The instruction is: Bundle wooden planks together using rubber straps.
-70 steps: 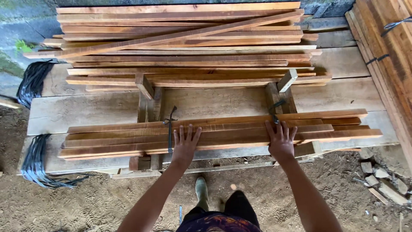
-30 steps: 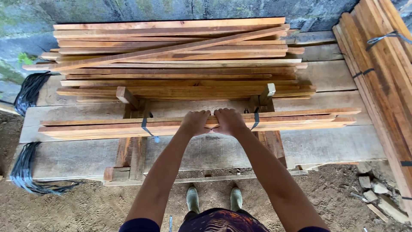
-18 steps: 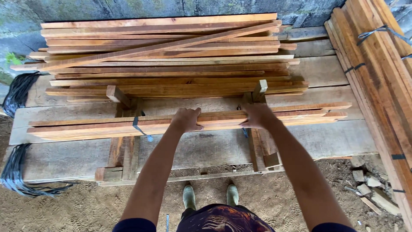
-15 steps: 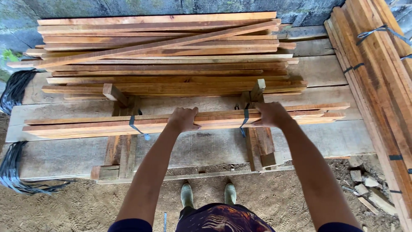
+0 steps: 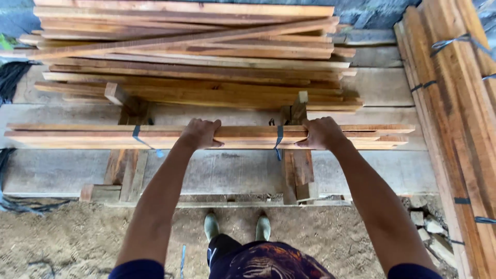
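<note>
A strapped bundle of long reddish wooden slats [image 5: 93, 135] lies crosswise on two short wooden bearers [image 5: 297, 170] over wide grey planks. My left hand [image 5: 200, 133] curls over the bundle's near edge left of the middle, gripping it. My right hand [image 5: 321, 133] grips the same bundle further right, just beside a blue plastic strap [image 5: 279, 139]. Another blue strap [image 5: 140, 138] wraps the bundle near its left end. My green boots [image 5: 237, 226] stand on the dirt below.
A big loose stack of slats [image 5: 196, 57] fills the space behind the bundle. More strapped timber [image 5: 454, 103] leans along the right side. Black strapping coils [image 5: 10, 82] lie at the left. Stone rubble [image 5: 429, 232] sits at the lower right on sandy ground.
My hands lay flat and wide on the bundle, came together at its middle, then spread apart again. They now curl over the bundle's edge, which sits closer to me.
</note>
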